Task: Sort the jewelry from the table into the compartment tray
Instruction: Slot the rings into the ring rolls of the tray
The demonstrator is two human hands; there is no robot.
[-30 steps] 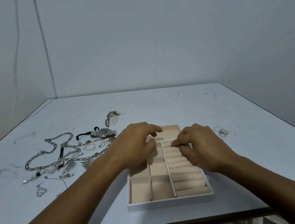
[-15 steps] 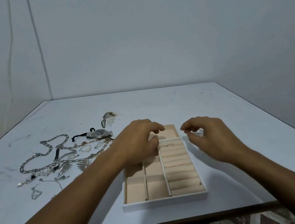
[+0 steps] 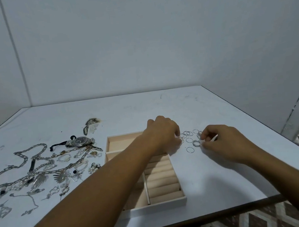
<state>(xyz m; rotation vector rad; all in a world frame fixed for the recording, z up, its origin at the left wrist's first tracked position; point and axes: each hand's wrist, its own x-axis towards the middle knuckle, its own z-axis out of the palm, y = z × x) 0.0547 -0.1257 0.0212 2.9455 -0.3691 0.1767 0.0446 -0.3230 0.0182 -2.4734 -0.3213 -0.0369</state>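
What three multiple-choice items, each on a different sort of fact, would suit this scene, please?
1. Where is the cluster of thin rings? A) on the table, right of the tray B) inside the tray C) left of the tray
2. What colour is the tray's lining? A) black B) beige C) green
3. The watch is: A) held in a hand B) in the tray C) lying on the table
1 A, they lie past the tray's right wall; 2 B, its padded rolls look beige; 3 C, it rests beside the chains, untouched.
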